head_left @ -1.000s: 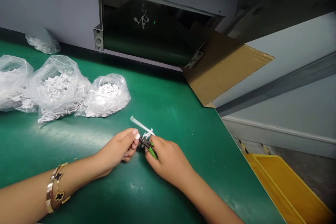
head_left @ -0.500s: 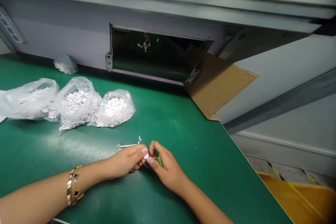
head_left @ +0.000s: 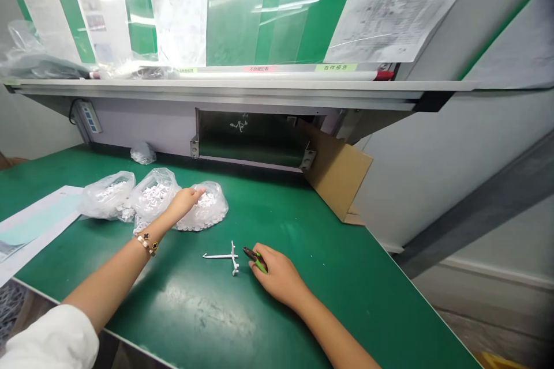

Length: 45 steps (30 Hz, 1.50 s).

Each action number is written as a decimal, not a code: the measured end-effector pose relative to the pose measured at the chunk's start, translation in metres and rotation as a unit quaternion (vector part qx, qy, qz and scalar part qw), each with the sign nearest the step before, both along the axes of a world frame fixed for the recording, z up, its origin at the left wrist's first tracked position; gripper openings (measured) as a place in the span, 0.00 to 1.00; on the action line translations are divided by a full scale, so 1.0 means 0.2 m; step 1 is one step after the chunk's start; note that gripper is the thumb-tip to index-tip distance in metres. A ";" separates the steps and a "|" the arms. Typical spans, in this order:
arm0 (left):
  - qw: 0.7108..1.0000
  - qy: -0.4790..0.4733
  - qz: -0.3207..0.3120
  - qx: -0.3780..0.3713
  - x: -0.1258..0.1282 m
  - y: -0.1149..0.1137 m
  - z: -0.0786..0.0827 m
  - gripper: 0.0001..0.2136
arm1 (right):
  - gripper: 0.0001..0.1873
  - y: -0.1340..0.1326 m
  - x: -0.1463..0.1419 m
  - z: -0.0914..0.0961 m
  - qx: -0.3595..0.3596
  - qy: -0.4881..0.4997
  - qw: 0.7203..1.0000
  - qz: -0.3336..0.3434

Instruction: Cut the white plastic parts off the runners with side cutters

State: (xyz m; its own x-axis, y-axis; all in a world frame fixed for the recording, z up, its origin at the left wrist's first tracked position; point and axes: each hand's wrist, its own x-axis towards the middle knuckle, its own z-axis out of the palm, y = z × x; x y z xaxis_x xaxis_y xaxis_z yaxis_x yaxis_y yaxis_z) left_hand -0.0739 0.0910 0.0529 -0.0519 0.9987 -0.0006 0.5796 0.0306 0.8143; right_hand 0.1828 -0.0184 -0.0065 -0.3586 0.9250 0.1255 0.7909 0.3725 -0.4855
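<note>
My left hand (head_left: 184, 200) reaches over the table and rests on a clear plastic bag of white discs (head_left: 208, 207). A white plastic moulding runner (head_left: 220, 255) with a few small branches lies on the green mat, touching neither hand. Just to its right is my right hand (head_left: 277, 274), closed around a pair of green-handled side cutters (head_left: 255, 259). The steel jaws of the cutters point left toward the runner, a short gap away.
Two more clear bags of white plastic parts (head_left: 153, 193) stand left of the disc bag, and a small bag (head_left: 142, 154) sits against the back panel. A paper sheet (head_left: 38, 225) lies at the left. A cardboard flap (head_left: 337, 173) hangs at the back right.
My left hand has let go of the runner and moved back onto the disc bag. The runner now lies on the mat. The view has tilted up, showing the shelf and papers.
</note>
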 end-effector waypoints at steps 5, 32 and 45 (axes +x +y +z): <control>0.996 -0.038 -0.034 -0.078 -0.06 -0.01 0.05 0.18 | 0.06 0.02 0.02 0.02 -0.008 -0.007 1.000 -0.030; 0.965 0.146 0.152 0.158 -0.76 -0.10 0.24 0.15 | 0.06 0.04 0.04 0.00 -0.010 -0.034 0.999 0.008; 0.756 0.485 -0.265 0.351 0.11 -0.56 -0.25 0.04 | 0.04 0.03 0.04 -0.01 -0.006 -0.053 0.998 0.017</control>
